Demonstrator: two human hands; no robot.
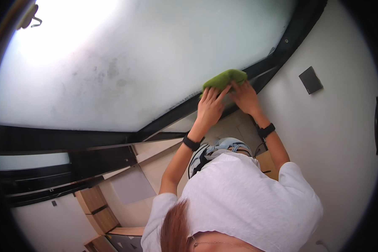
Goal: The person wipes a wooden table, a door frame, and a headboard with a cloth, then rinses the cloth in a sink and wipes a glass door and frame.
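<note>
A folded green cloth point(224, 80) lies against the lower edge of a frosted glass pane point(155, 54), where the glass meets its black frame point(172, 114). My left hand point(211, 108) holds the cloth from its left part, fingers laid over it. At the cloth's right end my right hand point(245, 98) grips it too, its fingertips partly hidden and a little blurred. Both arms reach up and forward, with a black band on each wrist. Grey smudges mark the glass to the left of the cloth.
A white wall with a dark square switch plate point(311, 80) stands close on the right. A hook point(36, 22) sits at the glass's upper left. Wooden shelving point(97, 210) and a beige floor point(151, 178) show at lower left.
</note>
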